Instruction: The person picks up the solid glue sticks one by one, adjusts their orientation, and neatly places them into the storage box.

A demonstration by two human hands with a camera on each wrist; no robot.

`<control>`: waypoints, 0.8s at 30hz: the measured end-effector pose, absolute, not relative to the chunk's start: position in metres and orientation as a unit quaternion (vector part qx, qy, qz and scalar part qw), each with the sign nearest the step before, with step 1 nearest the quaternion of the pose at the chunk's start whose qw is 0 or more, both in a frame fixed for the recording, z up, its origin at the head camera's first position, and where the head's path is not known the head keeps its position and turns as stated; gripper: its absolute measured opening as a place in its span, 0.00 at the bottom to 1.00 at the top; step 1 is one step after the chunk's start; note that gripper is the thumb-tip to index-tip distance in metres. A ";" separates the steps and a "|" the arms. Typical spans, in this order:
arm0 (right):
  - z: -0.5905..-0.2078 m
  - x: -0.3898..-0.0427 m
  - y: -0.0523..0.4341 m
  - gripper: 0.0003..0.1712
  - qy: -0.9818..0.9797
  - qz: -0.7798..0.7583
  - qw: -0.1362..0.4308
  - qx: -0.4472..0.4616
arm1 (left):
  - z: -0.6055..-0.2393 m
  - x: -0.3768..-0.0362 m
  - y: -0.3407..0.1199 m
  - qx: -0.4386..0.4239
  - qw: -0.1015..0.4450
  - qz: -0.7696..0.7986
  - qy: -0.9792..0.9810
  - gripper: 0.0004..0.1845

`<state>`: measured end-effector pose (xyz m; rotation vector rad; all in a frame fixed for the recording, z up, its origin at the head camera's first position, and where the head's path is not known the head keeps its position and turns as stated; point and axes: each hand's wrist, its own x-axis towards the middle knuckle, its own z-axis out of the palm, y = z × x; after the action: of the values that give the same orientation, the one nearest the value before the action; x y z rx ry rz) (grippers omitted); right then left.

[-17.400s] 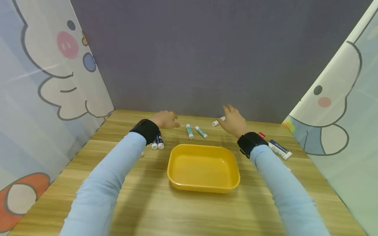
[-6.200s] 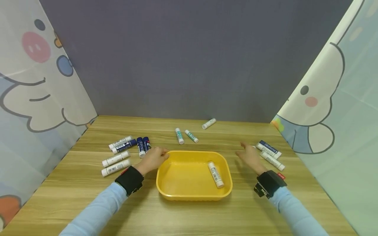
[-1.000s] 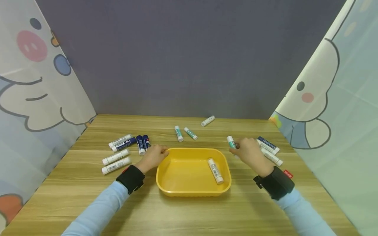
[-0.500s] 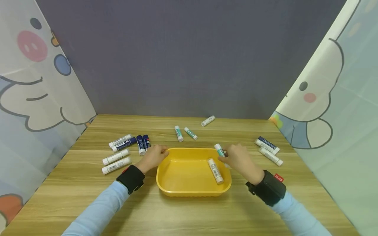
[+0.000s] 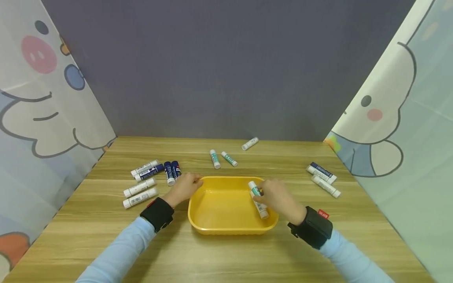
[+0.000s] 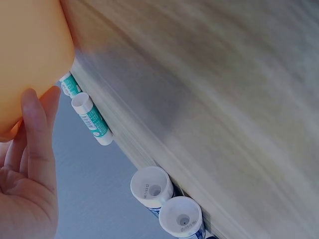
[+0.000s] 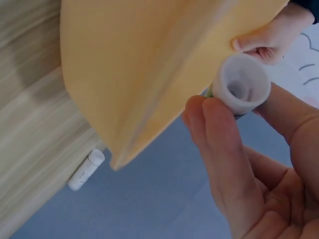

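My right hand (image 5: 277, 198) pinches a white glue stick with a green label (image 5: 253, 187) above the right side of the yellow tray (image 5: 231, 231). In the right wrist view the held stick's hollow white end (image 7: 243, 84) points at the camera, between thumb and fingers. Beneath it in the tray lies a white glue stick (image 5: 262, 214), partly covered by the held one. My left hand (image 5: 182, 189) grips the tray's back left corner; the left wrist view shows its fingers (image 6: 37, 134) bent against the tray's wall.
Left of the tray lie several white glue sticks (image 5: 139, 188) and navy ones (image 5: 169, 173). Behind it are two green-labelled sticks (image 5: 214, 158) and a white one (image 5: 250, 144). A navy-and-white stick (image 5: 321, 172) and white ones (image 5: 326, 186) lie right. A grey panel (image 5: 223, 70) closes the back.
The right hand has carried the green-labelled glue stick leftward from the table beside the tray to over its right side. The left hand stays on the tray's corner. Earlier, the tray held no stick.
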<state>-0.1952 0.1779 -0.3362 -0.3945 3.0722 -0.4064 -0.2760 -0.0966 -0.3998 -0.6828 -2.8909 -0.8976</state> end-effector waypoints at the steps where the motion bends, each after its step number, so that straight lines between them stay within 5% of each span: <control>1: -0.338 -0.195 0.177 0.10 0.984 -0.129 0.010 -0.127 | -0.400 -0.276 -0.097 -0.220 0.021 -0.290 -0.931 0.11; 24: -0.374 -0.200 0.165 0.12 0.978 -0.175 0.064 -0.094 | -0.402 -0.277 -0.097 -0.229 0.029 -0.289 -0.929 0.11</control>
<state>-0.2003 0.1645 -0.3742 -0.2823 2.9527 -0.5281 -0.2766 -0.0975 -0.4017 -0.7055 -2.8671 -0.8903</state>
